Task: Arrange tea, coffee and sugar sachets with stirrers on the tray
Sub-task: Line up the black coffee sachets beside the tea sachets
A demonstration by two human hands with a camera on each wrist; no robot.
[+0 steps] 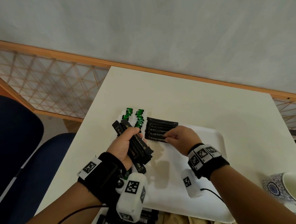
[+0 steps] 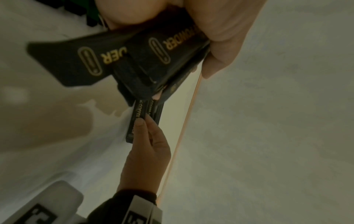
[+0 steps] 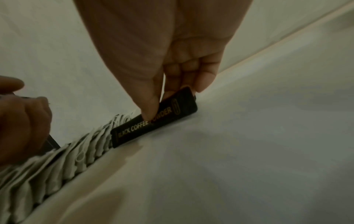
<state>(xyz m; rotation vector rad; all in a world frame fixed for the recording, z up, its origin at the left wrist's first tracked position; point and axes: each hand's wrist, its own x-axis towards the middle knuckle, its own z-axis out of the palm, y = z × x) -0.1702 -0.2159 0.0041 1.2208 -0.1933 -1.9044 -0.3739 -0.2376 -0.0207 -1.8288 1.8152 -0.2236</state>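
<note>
Head view shows the left hand (image 1: 123, 146) gripping a fanned bundle of black coffee stick sachets (image 1: 138, 145) above the white plastic tray (image 1: 217, 136) on the white desk (image 1: 176, 94). Just right of it, the right hand (image 1: 180, 136) pinches the nearest black sachet (image 3: 155, 119) of a row (image 1: 159, 128) lying on the tray. Green-printed sachets (image 1: 139, 119) lie just beyond the left hand's fingers.

Head looks down; wrist views close, sharing coffee sachets (image 1: 159, 134).
</note>
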